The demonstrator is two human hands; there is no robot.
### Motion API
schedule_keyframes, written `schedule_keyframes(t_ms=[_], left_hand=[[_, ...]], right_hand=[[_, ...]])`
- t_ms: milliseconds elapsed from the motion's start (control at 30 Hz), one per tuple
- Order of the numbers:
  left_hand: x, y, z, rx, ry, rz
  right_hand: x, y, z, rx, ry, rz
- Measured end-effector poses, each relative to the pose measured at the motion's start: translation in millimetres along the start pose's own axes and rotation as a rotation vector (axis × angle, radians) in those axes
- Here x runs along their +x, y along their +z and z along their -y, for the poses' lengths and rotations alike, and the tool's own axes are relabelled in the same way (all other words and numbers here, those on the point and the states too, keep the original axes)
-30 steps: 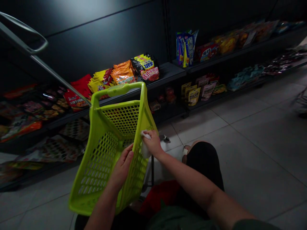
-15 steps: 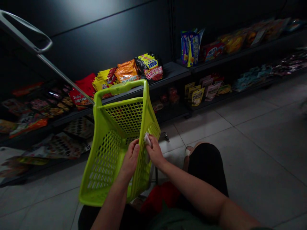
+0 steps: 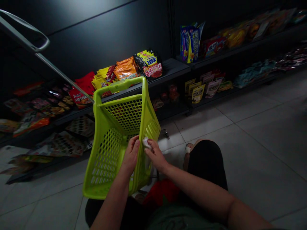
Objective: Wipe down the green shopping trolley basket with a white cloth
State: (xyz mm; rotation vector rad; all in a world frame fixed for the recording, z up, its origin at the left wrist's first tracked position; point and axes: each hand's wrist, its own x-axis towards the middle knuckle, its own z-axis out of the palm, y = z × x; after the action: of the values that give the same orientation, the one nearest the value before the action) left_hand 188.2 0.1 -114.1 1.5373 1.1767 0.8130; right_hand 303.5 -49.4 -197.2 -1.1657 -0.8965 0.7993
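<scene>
Right hand point(image 3: 156, 156) grip clenched on cloth point(image 3: 146, 143) (white, crumpled), at basket's point(image 3: 144, 102) outer side; left hand point(image 3: 131, 155) just left, on rim, clasp can't tell. Basket's long side runs toward shelf point(image 3: 177, 68).

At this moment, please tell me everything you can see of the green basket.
The green basket looks like plastic, with perforated walls and a handle at its far end. It appears tilted, its opening toward the camera, before the person. The left hand touches its right edge; the right hand holds a white cloth at the outer wall. A metal pole seemingly meets its far left corner.
</scene>
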Motion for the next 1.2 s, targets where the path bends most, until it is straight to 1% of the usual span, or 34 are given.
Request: schedule_keyframes(t_ms=[100, 167, 200, 267, 333, 367, 400, 433, 467, 533, 567, 600, 633, 667, 733, 767, 800, 833, 867, 900, 933, 1000, 1033, 1067, 1100, 1133, 1200], left_hand=[[1, 0.0, 2, -0.005, 0.016, -0.023], [0, -0.2, 2, -0.02, 0.005, -0.014], [0, -0.2, 2, -0.029, -0.001, -0.007], [-2, -0.1, 2, -0.037, -0.004, -0.009], [-2, 0.0, 1, -0.037, -0.004, -0.018], [-2, -0.1, 2, -0.039, -0.002, -0.02], [-1, -0.3, 2, -0.04, -0.001, -0.018], [-1, -0.6, 3, -0.04, 0.0, -0.016], [0, -0.9, 4, -0.038, 0.002, -0.014], [1, -1.5, 6, -0.028, 0.011, -0.018], [1, -1.6, 6, -0.024, 0.014, -0.02], [0, -1.6, 5, -0.021, 0.017, -0.019], [0, -1.4, 4, -0.019, 0.02, -0.019], [-1, -1.1, 2, -0.014, 0.022, -0.017], [-2, -0.6, 0, 0.002, 0.032, -0.017], [-3, -0.5, -1, 0.01, 0.039, -0.021], [-3, -0.4, -2, 0.016, 0.042, -0.027], [-3, -0.5, -2, 0.02, 0.042, -0.032], [-3, -0.6, -2, 0.022, 0.041, -0.035], [-2, -0.8, -2, 0.022, 0.041, -0.038], [-1, -0.9, -1, 0.019, 0.042, -0.037], [0, -1.0, -1, 0.014, 0.048, -0.029], [1, -0.9, -1, 0.012, 0.052, -0.028], [1, -0.7, -1, 0.012, 0.054, -0.03], [1, -0.5, -2, 0.015, 0.055, -0.035], [1, -0.3, -2, 0.019, 0.054, -0.042], [1, -0.1, -1, 0.025, 0.045, -0.052]], right_hand=[[-51, 2, -2, -0.023, -0.122, 0.118], [-79, -2, -2, -0.055, -0.19, 0.254], [-86, -5, -1, -0.074, -0.234, 0.329], [-88, -11, 0, -0.115, -0.361, 0.461], [-75, -15, 0, -0.156, -0.489, 0.545], [-65, -16, 0, -0.177, -0.528, 0.573], [-53, -17, -1, -0.196, -0.535, 0.586], [-42, -17, -2, -0.212, -0.504, 0.577], [-31, -16, -3, -0.219, -0.446, 0.535], [-19, -13, -3, -0.206, -0.307, 0.383], [-20, -12, -2, -0.189, -0.25, 0.312], [-25, -10, 0, -0.172, -0.216, 0.271], [-35, -8, 1, -0.156, -0.203, 0.273], [-49, -7, 2, -0.141, -0.21, 0.327], [-77, -7, 2, -0.121, -0.265, 0.528], [-87, -9, 1, -0.121, -0.3, 0.63], [-91, -11, -1, -0.126, -0.332, 0.709], [-88, -13, -2, -0.136, -0.351, 0.749], [-79, -15, -3, -0.147, -0.352, 0.748], [-63, -16, -4, -0.156, -0.334, 0.697], [-44, -16, -4, -0.163, -0.301, 0.604], [-6, -16, -1, -0.187, -0.219, 0.337], [7, -15, 0, -0.203, -0.179, 0.212], [12, -13, 2, -0.215, -0.152, 0.123], [10, -12, 3, -0.22, -0.139, 0.086], [-1, -11, 4, -0.214, -0.139, 0.111], [-35, -9, 4, -0.178, -0.174, 0.288]])
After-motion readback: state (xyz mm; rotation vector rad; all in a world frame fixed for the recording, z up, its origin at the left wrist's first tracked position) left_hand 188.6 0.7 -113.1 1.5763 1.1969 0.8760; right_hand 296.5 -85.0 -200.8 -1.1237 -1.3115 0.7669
